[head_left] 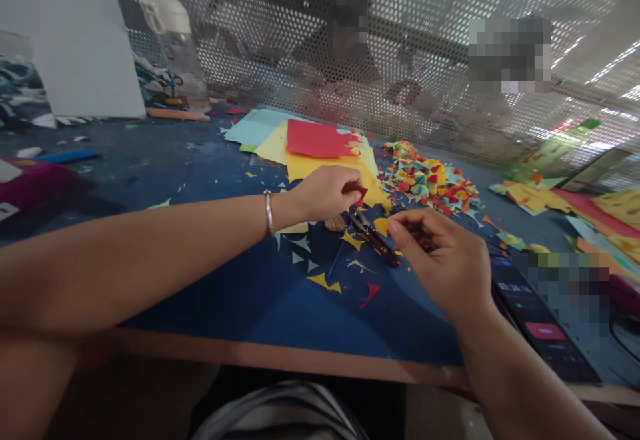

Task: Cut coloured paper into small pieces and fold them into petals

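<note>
You've got a red paper pc in your L hand & a yellow paper pc in your R hand, both over the blue worktop.
Your L hand pinches the red one near the tip of a dark red tool; can't tell if they touch. Your R hand pinches the yellow one just R of that tool, other fingers curled. Tool lies aslant btwn both hands, w/ mixed scraps & a thin blue stick nearby. Beyond your L hand: a red sheet on a yellow sheet, w/ light blue sheets to their L. Heap of multicol. cut pcs sits beyond your R hand; phone w/ lit screen lies just R of your R wrist.
</note>
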